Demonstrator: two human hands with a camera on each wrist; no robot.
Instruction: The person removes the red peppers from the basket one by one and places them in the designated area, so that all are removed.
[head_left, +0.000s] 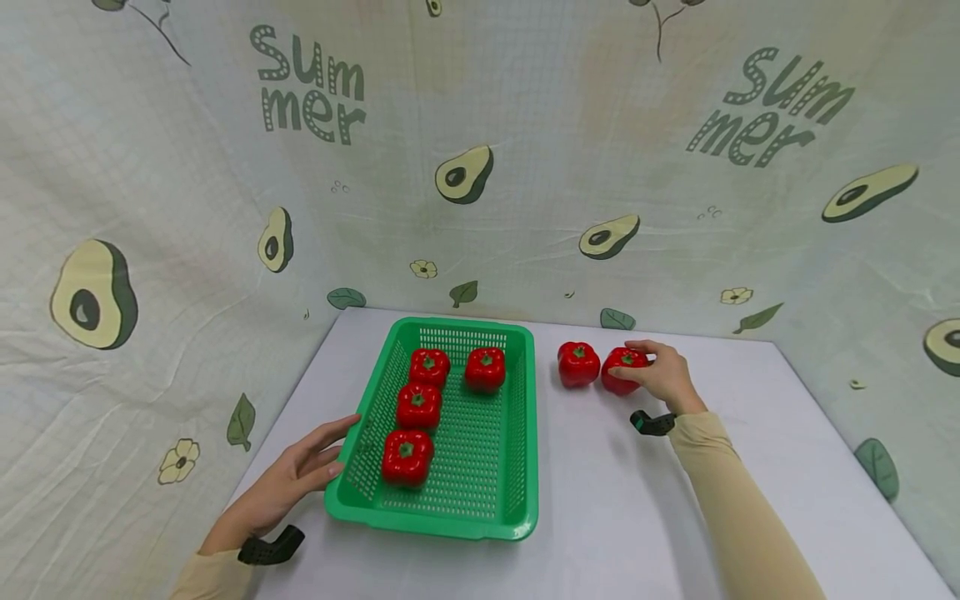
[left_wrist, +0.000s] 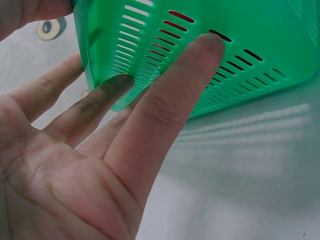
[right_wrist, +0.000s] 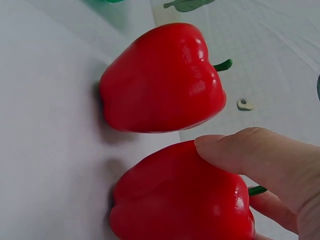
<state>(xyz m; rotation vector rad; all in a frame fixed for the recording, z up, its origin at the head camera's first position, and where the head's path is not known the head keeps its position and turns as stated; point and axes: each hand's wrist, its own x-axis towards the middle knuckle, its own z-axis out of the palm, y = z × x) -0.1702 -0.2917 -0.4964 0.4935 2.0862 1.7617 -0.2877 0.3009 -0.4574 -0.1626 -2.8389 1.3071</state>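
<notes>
Outside the left wall of a green plastic basket, my left hand rests with fairly straight fingers, some against the slotted wall and one up by the rim. Within the basket sit several red bell peppers with green stems, three along its left side and a bell pepper further right. My right hand grips another red bell pepper from above, thumb on its near side; its lower end stays at the table. The fingers on its far side are largely hidden in the right wrist view.
A loose red bell pepper stands on the white table just left of the gripped one, between it and the basket. Behind and on both sides hangs a cloth printed with avocados and lettering.
</notes>
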